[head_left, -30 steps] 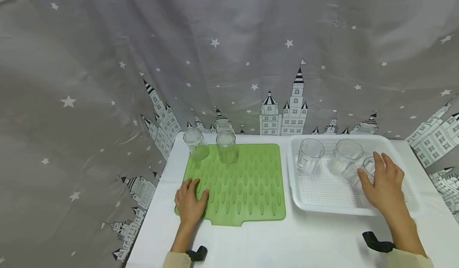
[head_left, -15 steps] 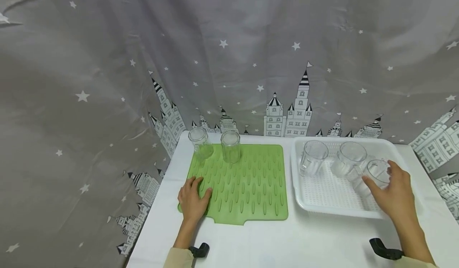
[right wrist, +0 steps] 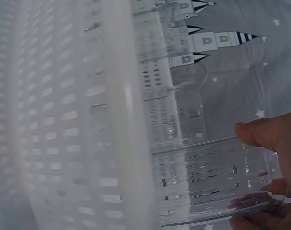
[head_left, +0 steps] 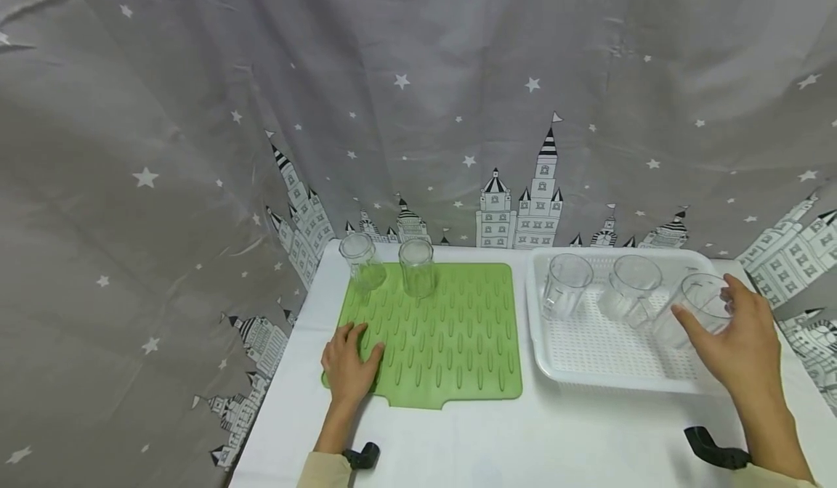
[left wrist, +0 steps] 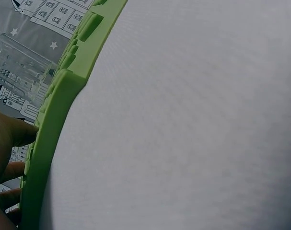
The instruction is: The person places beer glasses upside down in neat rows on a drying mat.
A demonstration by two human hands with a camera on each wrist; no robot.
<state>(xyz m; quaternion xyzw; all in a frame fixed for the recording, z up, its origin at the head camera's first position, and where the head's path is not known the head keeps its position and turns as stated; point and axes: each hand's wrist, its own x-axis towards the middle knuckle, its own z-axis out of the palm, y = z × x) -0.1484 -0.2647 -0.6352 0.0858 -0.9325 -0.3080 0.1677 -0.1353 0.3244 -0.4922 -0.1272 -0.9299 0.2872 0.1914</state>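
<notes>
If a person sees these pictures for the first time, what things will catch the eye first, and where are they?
The bright green mat lies on the left part of the white table, with two clear glasses upside down at its far edge and the left hand resting flat on its near left corner. To the right, the white tray holds two upright glasses, while the right hand grips a third glass, tilted, over the tray's right side.
</notes>
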